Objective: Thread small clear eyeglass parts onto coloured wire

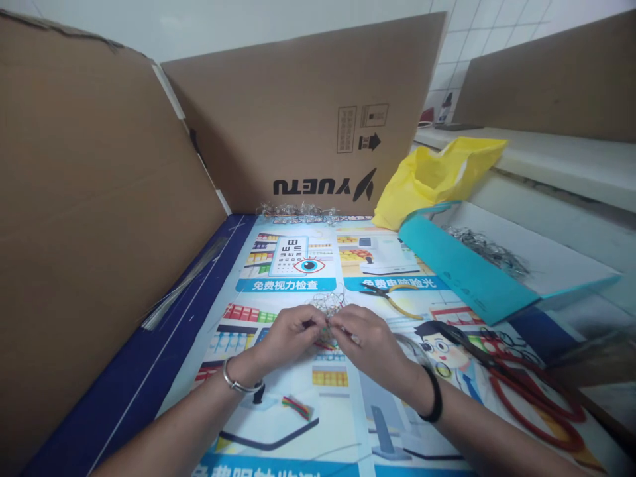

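A small tangle of thin silvery wire (328,302) sits at the middle of the table, between my two hands. My left hand (297,333) is closed in a pinch at its near left side. Opposite it, my right hand (368,339) pinches the near right side, with the fingertips of both hands almost touching. Bits of green and red show by the fingertips, too small to make out. Just beyond my right hand lie pliers with yellow handles (405,307). A short bundle of multicoloured strips (297,407) rests closer to me.
Large red-handled scissors (534,397) lie at right. Behind them stands a teal box (462,271) with wire pieces inside, beside a yellow bag (422,179). Straight wires (186,285) lie at left. Shiny wire pieces (298,211) line the cardboard wall (298,119) at the back.
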A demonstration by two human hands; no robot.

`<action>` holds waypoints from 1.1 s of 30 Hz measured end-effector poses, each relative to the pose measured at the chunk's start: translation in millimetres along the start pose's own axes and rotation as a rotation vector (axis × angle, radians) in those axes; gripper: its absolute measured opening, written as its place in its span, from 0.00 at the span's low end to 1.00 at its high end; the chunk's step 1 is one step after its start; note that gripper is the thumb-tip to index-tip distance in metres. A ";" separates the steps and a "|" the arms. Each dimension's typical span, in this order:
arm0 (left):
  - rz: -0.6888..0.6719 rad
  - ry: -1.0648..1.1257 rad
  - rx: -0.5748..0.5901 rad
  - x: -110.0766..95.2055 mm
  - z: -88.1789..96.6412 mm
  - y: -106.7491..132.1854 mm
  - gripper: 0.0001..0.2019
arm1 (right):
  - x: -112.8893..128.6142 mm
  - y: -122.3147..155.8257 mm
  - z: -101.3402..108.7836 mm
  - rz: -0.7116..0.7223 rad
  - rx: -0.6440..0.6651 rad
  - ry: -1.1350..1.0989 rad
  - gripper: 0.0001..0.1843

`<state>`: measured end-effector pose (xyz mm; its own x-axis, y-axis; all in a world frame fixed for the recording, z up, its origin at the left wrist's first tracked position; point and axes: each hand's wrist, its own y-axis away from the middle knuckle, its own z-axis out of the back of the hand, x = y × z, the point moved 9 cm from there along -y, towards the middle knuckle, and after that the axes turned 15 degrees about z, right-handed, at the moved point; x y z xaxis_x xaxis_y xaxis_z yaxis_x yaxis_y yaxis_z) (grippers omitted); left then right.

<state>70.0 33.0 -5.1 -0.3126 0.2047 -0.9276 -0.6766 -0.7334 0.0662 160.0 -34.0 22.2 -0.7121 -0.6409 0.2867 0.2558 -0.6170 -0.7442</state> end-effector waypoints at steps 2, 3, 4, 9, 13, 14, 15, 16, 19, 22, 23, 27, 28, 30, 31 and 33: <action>-0.014 -0.006 0.001 0.4 -0.3 0.0 0.05 | 0.9 -0.4 -0.4 0.013 0.009 0.017 0.09; -0.025 -0.020 -0.004 0.3 -0.3 0.1 0.05 | 1.4 -0.7 -0.2 0.020 0.014 0.023 0.08; -0.038 -0.034 -0.012 0.0 0.2 0.1 0.05 | 1.9 -0.9 -0.1 0.027 0.020 0.028 0.08; -0.039 -0.061 -0.004 2.6 -1.1 0.2 0.06 | 1.9 0.2 -0.7 0.052 0.048 0.026 0.07; 0.026 -0.009 0.014 7.0 -3.0 -0.4 0.05 | -0.9 2.1 -2.1 0.045 0.042 0.013 0.07; 0.046 0.009 0.017 8.2 -3.3 -0.8 0.04 | -1.9 2.3 -2.8 0.039 0.041 0.002 0.07; 0.065 0.022 0.017 9.2 -3.4 -1.3 0.04 | -2.9 2.5 -3.7 0.030 0.041 -0.014 0.07; 0.081 0.029 0.013 10.1 -3.2 -1.8 0.04 | -3.8 2.6 -4.9 0.020 0.043 -0.034 0.08; 0.124 0.031 0.005 12.6 -3.0 -3.4 0.03 | -5.4 3.1 -8.4 -0.008 0.068 -0.063 0.08; 0.194 0.079 0.026 17.1 -5.6 -4.3 0.02 | -1.8 3.1 -7.8 0.010 0.092 0.018 0.09; 0.218 0.106 0.034 18.7 -6.9 -4.3 0.02 | 0.5 2.9 -7.3 0.027 0.102 0.053 0.10; 0.272 0.201 0.049 23.9 -12.1 -4.4 0.02 | 9.5 2.2 -9.4 0.113 0.177 0.189 0.12; 0.276 0.207 0.044 25.3 -12.9 -4.6 0.02 | 11.1 2.1 -10.8 0.133 0.201 0.220 0.13; 0.277 0.201 0.030 28.1 -14.0 -5.5 0.03 | 12.0 2.2 -12.9 0.150 0.224 0.257 0.13; 0.272 0.192 0.022 29.1 -14.3 -6.0 0.03 | 11.3 2.3 -13.3 0.147 0.222 0.261 0.12; 0.255 0.169 0.013 30.0 -14.6 -7.2 0.03 | 8.5 2.7 -13.1 0.125 0.196 0.247 0.12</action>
<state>75.2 35.0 -38.8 -0.3589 -0.0960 -0.9284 -0.5994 -0.7387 0.3082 146.0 -35.1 14.6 -0.7980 -0.6020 0.0284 0.4546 -0.6323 -0.6273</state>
